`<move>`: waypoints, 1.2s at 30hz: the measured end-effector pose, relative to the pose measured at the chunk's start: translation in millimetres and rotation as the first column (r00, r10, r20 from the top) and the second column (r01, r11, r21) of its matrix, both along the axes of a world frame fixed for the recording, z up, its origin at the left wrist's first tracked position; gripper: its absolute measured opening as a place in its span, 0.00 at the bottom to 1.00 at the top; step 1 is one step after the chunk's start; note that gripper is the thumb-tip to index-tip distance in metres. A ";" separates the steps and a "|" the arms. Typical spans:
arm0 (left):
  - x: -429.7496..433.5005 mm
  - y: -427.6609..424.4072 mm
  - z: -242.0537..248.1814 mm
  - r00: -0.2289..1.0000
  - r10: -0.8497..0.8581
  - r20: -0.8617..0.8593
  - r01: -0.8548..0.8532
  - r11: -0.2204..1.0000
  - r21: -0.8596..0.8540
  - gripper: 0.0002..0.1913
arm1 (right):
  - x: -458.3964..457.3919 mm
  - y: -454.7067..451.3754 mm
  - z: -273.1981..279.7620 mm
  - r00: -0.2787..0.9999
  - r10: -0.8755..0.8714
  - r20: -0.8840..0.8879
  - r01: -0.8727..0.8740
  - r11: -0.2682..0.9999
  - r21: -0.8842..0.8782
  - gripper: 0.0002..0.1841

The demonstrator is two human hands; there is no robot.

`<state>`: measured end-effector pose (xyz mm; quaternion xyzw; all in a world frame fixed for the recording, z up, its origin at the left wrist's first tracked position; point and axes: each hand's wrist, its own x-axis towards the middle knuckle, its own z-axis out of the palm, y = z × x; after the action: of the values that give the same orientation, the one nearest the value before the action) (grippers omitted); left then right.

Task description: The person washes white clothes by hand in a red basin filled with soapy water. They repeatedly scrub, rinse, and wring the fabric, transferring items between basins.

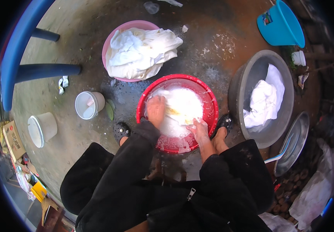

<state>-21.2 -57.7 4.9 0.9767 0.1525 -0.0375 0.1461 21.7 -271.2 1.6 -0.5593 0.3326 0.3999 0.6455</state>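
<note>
A red plastic basin (211, 87) stands between my feet with white suds (171, 129) in it. In the basin is a wet white cloth (181, 105) with a yellow-brown stain on it. The fingers of my left hand (156, 110) are curled into the cloth at the basin's left side, their tips hidden. Close to the right wall, my right hand (199, 130) pinches the cloth's lower edge, and wet foam clings to its skin. Glare makes it hard to tell cloth from foam.
Beyond stands a pink basin (105, 53) heaped with white fabric (140, 53). A grey tub (242, 75) at right holds white cloth (262, 98). Around are a metal basin (295, 145), a blue bucket (280, 26), a white soap bucket (98, 101), a lidded bucket (46, 127) and a blue chair (13, 58).
</note>
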 end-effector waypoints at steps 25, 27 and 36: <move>-5.0 -10.6 14.0 0.991 0.118 -0.068 -0.131 0.964 -0.232 0.20 | 36.6 39.3 7.1 0.464 0.786 0.409 -0.310 0.576 -0.756 0.26; -6.5 -23.1 -14.1 0.995 -0.031 -0.098 -0.014 0.904 -0.427 0.19 | 18.4 30.5 -55.1 0.557 0.733 0.390 -0.315 0.621 -0.718 0.34; 25.4 51.8 60.4 0.990 0.138 -0.033 -0.135 0.844 -0.520 0.17 | 81.0 24.5 60.9 0.180 0.802 0.569 -0.141 0.594 -0.792 0.14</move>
<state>4.3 -5.9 65.2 0.8875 0.2054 -0.0639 0.4075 102.7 -246.6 62.5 -0.9197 -0.1835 0.0919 0.3348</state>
